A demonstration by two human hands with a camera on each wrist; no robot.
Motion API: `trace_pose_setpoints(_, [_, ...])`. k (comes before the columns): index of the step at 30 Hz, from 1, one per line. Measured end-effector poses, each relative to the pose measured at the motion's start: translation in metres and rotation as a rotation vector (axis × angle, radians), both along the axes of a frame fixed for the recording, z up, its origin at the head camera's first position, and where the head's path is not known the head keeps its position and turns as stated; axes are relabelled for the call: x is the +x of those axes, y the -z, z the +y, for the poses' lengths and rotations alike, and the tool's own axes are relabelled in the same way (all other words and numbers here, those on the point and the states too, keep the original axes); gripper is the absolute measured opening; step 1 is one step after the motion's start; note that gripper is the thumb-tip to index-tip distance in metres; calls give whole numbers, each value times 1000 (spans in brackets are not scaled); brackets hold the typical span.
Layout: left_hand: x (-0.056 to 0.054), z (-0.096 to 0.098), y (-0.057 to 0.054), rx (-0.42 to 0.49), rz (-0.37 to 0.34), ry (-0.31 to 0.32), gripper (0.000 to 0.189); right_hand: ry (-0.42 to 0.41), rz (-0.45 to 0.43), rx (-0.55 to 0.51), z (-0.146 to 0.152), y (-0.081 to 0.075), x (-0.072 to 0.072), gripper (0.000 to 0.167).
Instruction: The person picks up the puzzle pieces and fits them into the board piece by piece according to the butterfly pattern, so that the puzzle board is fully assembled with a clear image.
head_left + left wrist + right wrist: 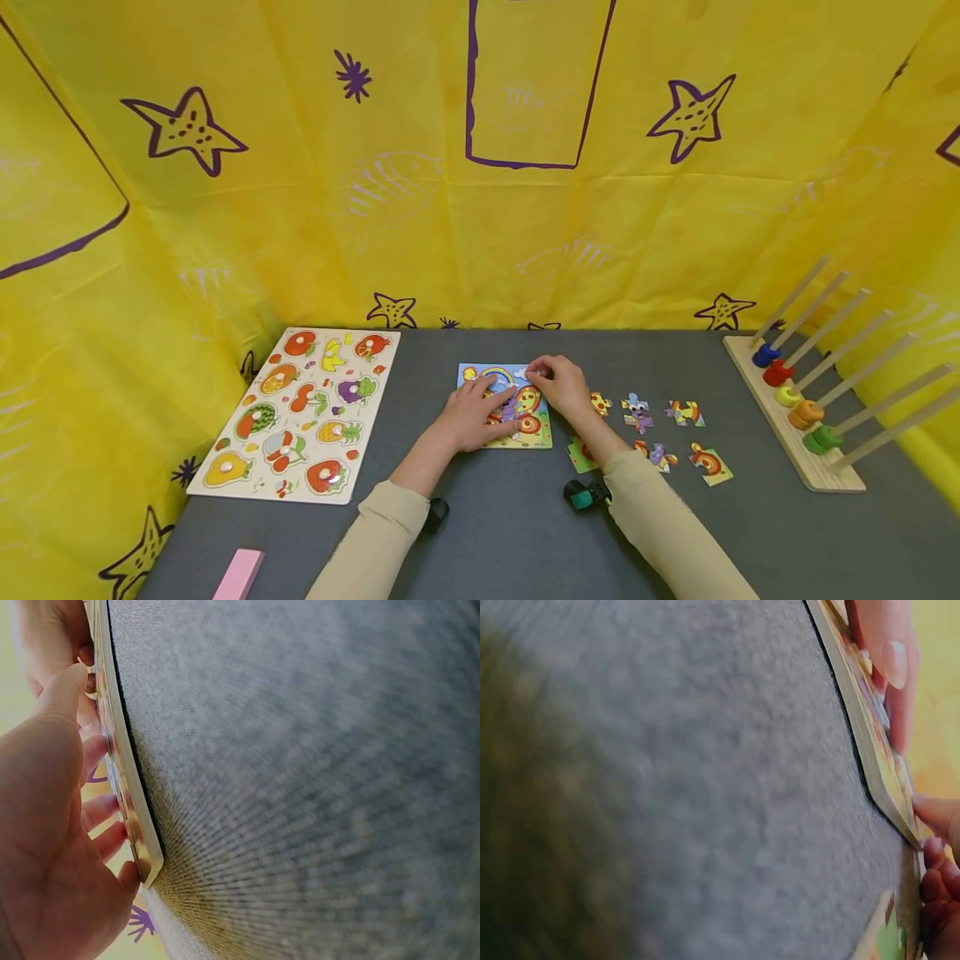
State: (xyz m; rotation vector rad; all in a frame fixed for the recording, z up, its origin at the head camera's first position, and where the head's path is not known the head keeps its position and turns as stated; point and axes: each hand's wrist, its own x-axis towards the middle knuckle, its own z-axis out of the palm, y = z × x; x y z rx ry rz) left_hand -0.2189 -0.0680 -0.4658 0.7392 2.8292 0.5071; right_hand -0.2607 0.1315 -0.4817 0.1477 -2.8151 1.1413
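Note:
A butterfly jigsaw puzzle [536,437] with a sunny sky and rainbow lies in its thin board [870,776] at the middle of the table. My left hand [472,414] rests across its left side, fingers spread over the picture. At the top right corner my right hand [562,385] has bent fingers and pinches a jigsaw piece, mostly hidden by the fingertips. In the right wrist view its thumb [934,814] touches the picture layer, with the other fingers curled by the board's edge. The left wrist view shows the left fingertips [109,840] along the board.
Several loose jigsaw pieces [637,421] lie right of the board, some beside the right forearm. A fruit peg board [296,417] lies at left, a pink block [238,573] at the front left. A wooden stand with pegs and coloured rings [806,412] stands at right. Yellow cloth [442,242] hangs behind.

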Motion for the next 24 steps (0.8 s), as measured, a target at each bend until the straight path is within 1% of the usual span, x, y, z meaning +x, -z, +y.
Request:
trace_pose_setpoints(2, [0,0,-1,12,5,2,64,-27,-3,11,2,0,-1,13])
trace_pose_setpoints(6, [-1,1,0,7,9,0,64,-75,-20,2,7,-2,-1,18])
trace_pose_setpoints(9, [-3,2,2,-16,16,-4,65,-98,-21,6,10,-4,-1,21])
trace_pose_setpoints(11, [-3,2,2,-28,32,-4,64,-102,-16,8,9,-4,0,22])
trace_pose_setpoints(15, [-2,3,-2,-37,58,-1,61,-107,11,5,7,-6,2,21])
trace_pose_setpoints(17, [-2,3,-2,-36,70,-2,60,-112,25,-4,7,-7,3,20])
trace_pose_setpoints(20, [-2,3,-3,-34,71,-7,60,-118,37,-12,6,-5,4,20])
trace_pose_setpoints(22, [-3,3,-1,-19,67,-17,60,-118,28,-12,6,-4,5,20])
trace_pose_setpoints(24, [-3,3,-2,0,60,-27,60,-115,15,-10,5,-2,5,20])
